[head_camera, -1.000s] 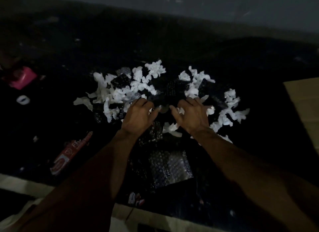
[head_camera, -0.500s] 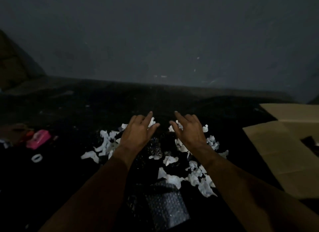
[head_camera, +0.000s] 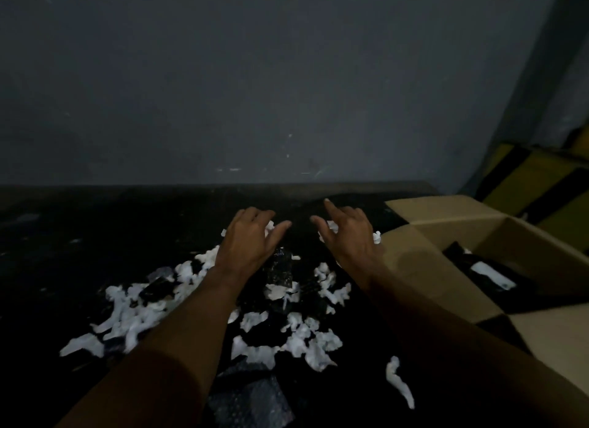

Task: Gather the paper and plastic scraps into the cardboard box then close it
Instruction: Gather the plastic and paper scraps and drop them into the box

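- Scraps (head_camera: 255, 352) + plastic (head_camera: 280, 270) mostly on surface, near wrists; few boxed.
- L hand (head_camera: 250, 241), R hand (head_camera: 349, 236): fingers spread, grasping nothing.
- Cardboard box (head_camera: 430, 268) beside R hand, flaps open.

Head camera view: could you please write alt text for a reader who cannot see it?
A person's left hand and right hand reach, fingers open, over white paper scraps strewn on a dark surface. An open cardboard box stands to their right, and bubble wrap lies near the bottom edge.
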Demonstrator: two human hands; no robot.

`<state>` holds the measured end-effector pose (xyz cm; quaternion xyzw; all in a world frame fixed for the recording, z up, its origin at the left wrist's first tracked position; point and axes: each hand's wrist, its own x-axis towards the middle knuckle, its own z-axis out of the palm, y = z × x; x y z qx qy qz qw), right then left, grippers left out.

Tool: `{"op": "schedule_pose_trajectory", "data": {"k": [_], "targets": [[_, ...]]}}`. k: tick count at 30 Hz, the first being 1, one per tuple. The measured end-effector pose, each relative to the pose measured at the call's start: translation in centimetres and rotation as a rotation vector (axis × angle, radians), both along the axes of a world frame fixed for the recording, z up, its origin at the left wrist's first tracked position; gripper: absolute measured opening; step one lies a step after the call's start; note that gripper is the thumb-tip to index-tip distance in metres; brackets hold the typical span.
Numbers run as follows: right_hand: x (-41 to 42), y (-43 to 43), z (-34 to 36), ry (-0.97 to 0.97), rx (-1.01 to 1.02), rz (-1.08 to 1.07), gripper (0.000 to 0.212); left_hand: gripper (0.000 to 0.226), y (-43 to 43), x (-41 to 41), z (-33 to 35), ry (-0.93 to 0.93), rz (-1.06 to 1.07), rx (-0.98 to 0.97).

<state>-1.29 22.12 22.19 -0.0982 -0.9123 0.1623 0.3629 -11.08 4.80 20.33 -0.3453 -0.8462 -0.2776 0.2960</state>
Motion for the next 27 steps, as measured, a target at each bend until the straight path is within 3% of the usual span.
{"op": "schedule_pose_trajectory", "data": {"k": [10,18,27], "targets": [[10.1,19.0,2.3,0.013,-0.049,-0.211,0.054,0.037,20.0,7.4,2.8,0.098,-0.227,0.119],[18.1,36.3,1.4,0.059,-0.021,-0.277,0.046,0.035,38.2,14.8,2.7,-0.029,-0.291,0.153],[18.6,45.9,-3.3,-0.085,-0.107,-0.303,0.049,0.038,48.3,14.9,-0.8,-0.053,-0.293,0.085]]}}
